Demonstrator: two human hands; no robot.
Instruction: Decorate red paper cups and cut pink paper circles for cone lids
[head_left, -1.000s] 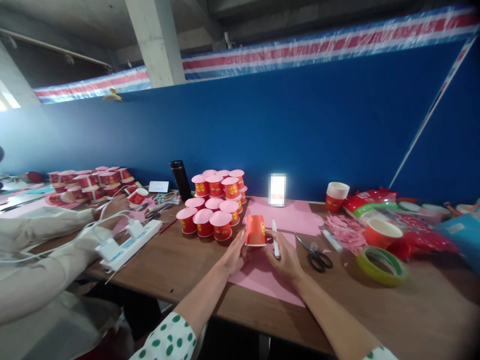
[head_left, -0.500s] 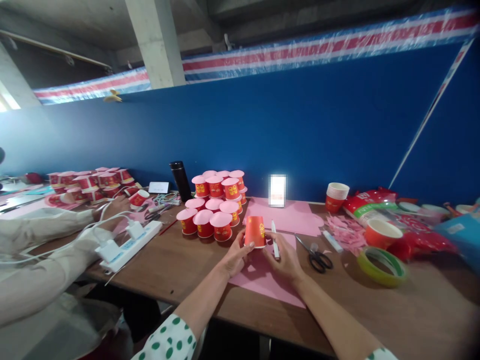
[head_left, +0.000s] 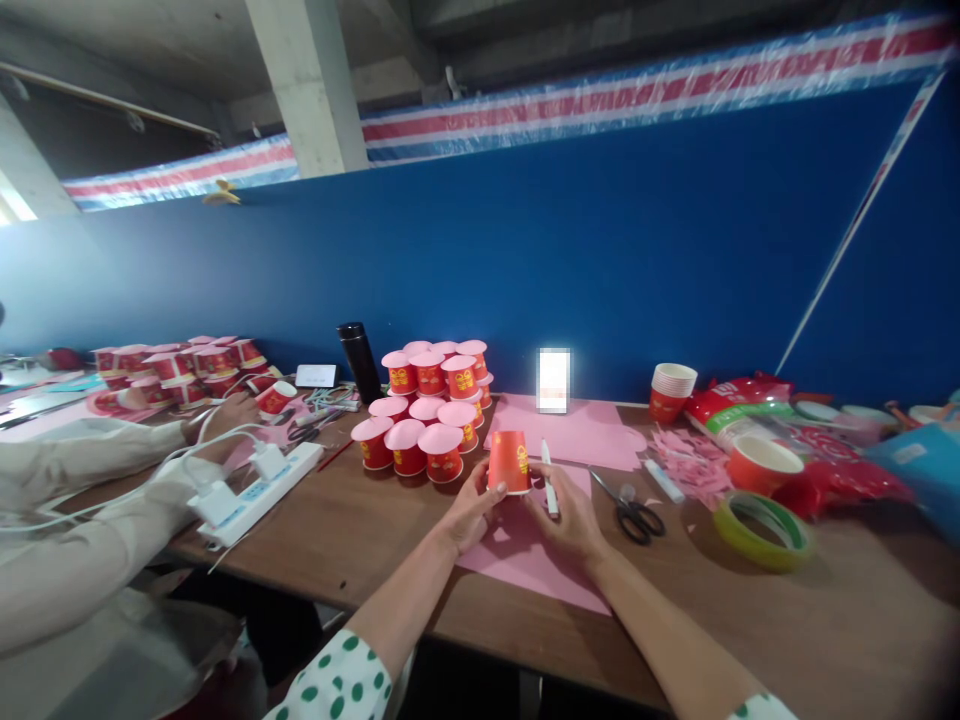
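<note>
An upside-down red paper cup [head_left: 510, 461] stands on a pink paper sheet [head_left: 534, 556] in front of me. My left hand [head_left: 471, 512] grips its left side with thumb and fingers. My right hand [head_left: 568, 514] rests on the sheet just right of the cup, closed around a white pen [head_left: 549, 479] that points up and away. A stack of red cups with pink paper lids [head_left: 430, 408] stands behind and to the left.
Black scissors [head_left: 631, 513], a green tape roll [head_left: 763, 530], pink scraps [head_left: 687, 454] and stacked cups [head_left: 672, 392] lie right. A white power strip [head_left: 255, 488] and black flask [head_left: 358, 360] sit left. Another person's sleeve [head_left: 90, 450] reaches toward more cups [head_left: 177, 362]. A blue wall [head_left: 600, 250] backs the table.
The cup has shifted slightly left and tilted a little in my left hand. My right hand with the pen has hardly moved.
</note>
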